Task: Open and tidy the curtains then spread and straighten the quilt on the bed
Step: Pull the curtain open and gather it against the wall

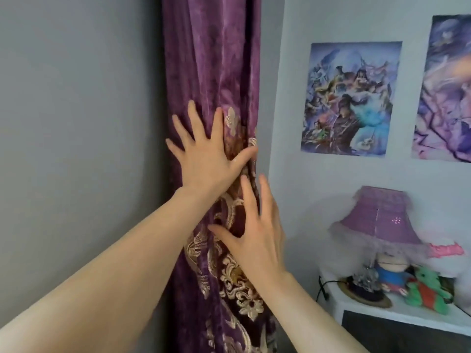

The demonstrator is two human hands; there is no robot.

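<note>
A purple velvet curtain (211, 54) with gold embroidery on its lower part hangs gathered in a narrow bunch in the corner between two walls. My left hand (204, 151) lies flat on the curtain with fingers spread, thumb toward its right edge. Just below it, my right hand (254, 233) also presses flat against the embroidered folds, fingers apart and pointing up. Neither hand grips the cloth. No bed or quilt is in view.
A grey wall (76, 123) is to the left. On the right wall hang two posters (351, 98). Below them, a white bedside cabinet (369, 312) carries a purple fringed lamp (379, 215) and plush toys (425, 289), close to my right arm.
</note>
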